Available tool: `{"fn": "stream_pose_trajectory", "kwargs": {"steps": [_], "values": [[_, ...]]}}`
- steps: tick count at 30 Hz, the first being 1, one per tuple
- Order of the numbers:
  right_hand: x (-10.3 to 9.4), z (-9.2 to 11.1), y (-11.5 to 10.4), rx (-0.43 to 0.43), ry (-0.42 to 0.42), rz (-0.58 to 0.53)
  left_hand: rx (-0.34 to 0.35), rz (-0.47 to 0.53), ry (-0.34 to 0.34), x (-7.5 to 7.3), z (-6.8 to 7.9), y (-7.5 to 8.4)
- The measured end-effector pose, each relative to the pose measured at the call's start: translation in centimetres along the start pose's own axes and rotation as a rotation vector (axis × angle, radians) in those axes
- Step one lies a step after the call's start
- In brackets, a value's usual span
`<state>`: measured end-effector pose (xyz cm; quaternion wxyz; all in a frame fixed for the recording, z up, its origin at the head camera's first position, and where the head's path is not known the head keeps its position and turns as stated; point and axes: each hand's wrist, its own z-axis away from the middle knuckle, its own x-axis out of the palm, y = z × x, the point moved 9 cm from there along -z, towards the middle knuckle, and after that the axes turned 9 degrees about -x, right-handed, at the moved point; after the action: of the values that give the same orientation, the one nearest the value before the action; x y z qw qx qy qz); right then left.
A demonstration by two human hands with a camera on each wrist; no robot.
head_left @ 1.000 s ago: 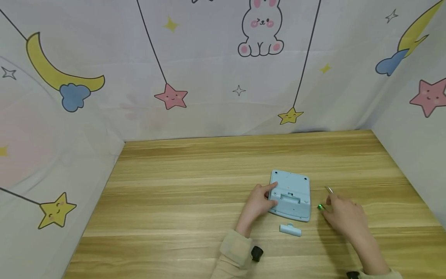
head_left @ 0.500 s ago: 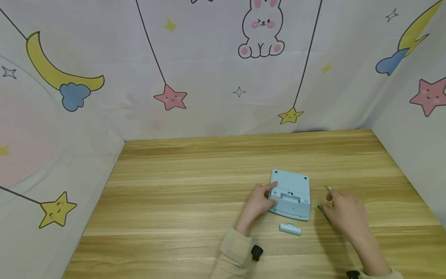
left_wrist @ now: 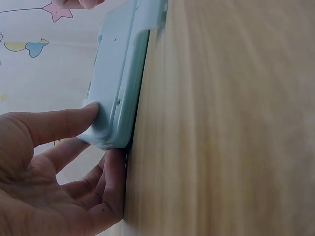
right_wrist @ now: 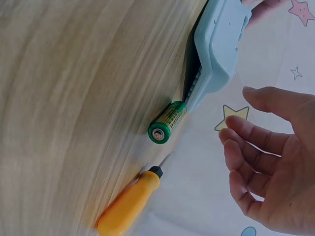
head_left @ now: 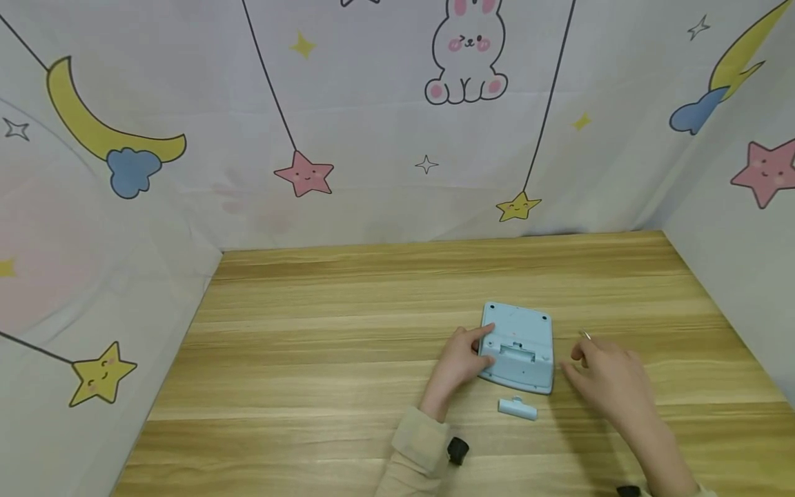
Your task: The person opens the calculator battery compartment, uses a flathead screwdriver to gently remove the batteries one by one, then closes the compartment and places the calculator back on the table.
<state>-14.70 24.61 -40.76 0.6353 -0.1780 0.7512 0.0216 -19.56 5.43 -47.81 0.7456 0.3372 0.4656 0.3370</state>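
A light blue calculator (head_left: 524,330) lies face down, its battery slot (head_left: 517,354) uncovered. My left hand (head_left: 461,355) holds its left edge, thumb (left_wrist: 81,119) on the back and other fingers at the side and underneath. The small blue battery cover (head_left: 517,408) rests on the table just in front. My right hand (head_left: 611,376) hovers to the right of the calculator, fingers loosely bent around nothing. Below it, in the right wrist view, a green battery (right_wrist: 168,122) lies by the calculator's edge, with a yellow-handled screwdriver (right_wrist: 130,204) alongside. From the head view, my hand hides the battery.
The wood-grain table (head_left: 310,373) meets a white patterned cloth (head_left: 373,124) at the back and on both sides. A black wrist-camera piece (head_left: 458,451) sits beside my left cuff.
My right hand has shifted slightly left toward the calculator, and the green battery has gone out of sight behind it in the head view. My left hand and the calculator stay put.
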Motion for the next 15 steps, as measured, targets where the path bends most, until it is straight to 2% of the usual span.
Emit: {"fn": "stream_pose_trajectory", "kwargs": {"steps": [7, 15], "values": [[-0.3, 0.1, -1.1, -0.046, 0.042, 0.011, 0.009, 0.008, -0.002, 0.0, 0.1, 0.1], [0.2, 0.1, -2.4, -0.069, -0.022, -0.022, 0.016, 0.008, -0.002, 0.0, 0.1, 0.2]]}}
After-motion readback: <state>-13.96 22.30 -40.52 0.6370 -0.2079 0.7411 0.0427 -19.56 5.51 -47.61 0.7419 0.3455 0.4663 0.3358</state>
